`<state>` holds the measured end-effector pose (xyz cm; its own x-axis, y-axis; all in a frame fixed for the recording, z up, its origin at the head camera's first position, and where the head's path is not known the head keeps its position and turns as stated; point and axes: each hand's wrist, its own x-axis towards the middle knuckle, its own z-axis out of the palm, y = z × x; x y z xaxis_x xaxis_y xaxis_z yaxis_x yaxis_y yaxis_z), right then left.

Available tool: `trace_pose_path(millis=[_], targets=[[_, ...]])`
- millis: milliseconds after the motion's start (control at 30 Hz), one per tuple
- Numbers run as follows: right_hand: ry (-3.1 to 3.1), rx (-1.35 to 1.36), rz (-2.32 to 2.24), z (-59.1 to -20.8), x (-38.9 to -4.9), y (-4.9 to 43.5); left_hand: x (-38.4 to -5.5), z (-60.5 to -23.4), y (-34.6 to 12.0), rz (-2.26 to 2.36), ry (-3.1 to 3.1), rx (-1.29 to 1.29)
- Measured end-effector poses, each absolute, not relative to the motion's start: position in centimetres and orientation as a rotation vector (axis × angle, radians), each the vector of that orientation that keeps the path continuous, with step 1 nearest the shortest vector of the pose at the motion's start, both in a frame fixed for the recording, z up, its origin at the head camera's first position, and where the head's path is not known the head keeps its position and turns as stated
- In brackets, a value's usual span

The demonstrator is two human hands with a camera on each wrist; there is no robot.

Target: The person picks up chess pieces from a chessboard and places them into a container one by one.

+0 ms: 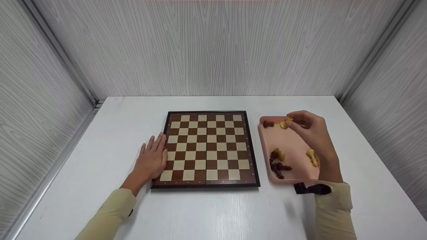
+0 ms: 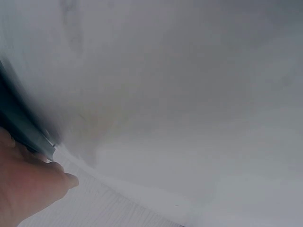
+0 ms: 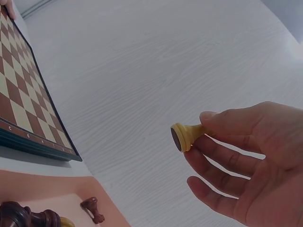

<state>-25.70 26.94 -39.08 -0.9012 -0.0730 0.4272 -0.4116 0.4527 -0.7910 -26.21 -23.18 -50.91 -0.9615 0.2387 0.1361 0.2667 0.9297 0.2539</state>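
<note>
My right hand (image 1: 312,130) pinches a yellow chess piece (image 3: 187,135) between thumb and fingers, above the far part of a pink tray (image 1: 290,136). The piece's dark base faces outward in the right wrist view, while its top is hidden by the fingers. My left hand (image 1: 153,158) lies with straight fingers along the left edge of a brown-and-cream chessboard (image 1: 206,150). In the left wrist view only part of that hand (image 2: 33,184) shows, against the board's dark side.
Inside the tray lie a dark red piece (image 1: 268,124) in the far left corner, a yellow piece (image 1: 312,157) at the right, and a cluster of dark red pieces (image 1: 278,168) with yellow among them near the front left. Wood-grain panels (image 1: 213,46) enclose the white table (image 1: 213,210).
</note>
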Motion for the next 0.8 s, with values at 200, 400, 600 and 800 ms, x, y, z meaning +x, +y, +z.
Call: trace_pose_path(millis=[200, 400, 600, 800], targets=[[-2.383, 0.375, 1.421, -39.7, -25.9, 28.1, -26.3, -50.9, -23.2, -0.416, -2.992, -0.384], [-2.427, 0.316, 1.414, -40.6, -26.1, 28.9, -26.3, -51.0, -23.2, -0.422, -3.002, -0.382], [-2.479, 0.239, 1.397, -41.3, -26.4, 29.4, -26.4, -51.0, -23.1, -0.428, -2.997, -0.390], [-2.508, 0.211, 1.405, -42.0, -26.8, 29.7, -26.2, -50.8, -23.2, -0.420, -3.000, -0.391]])
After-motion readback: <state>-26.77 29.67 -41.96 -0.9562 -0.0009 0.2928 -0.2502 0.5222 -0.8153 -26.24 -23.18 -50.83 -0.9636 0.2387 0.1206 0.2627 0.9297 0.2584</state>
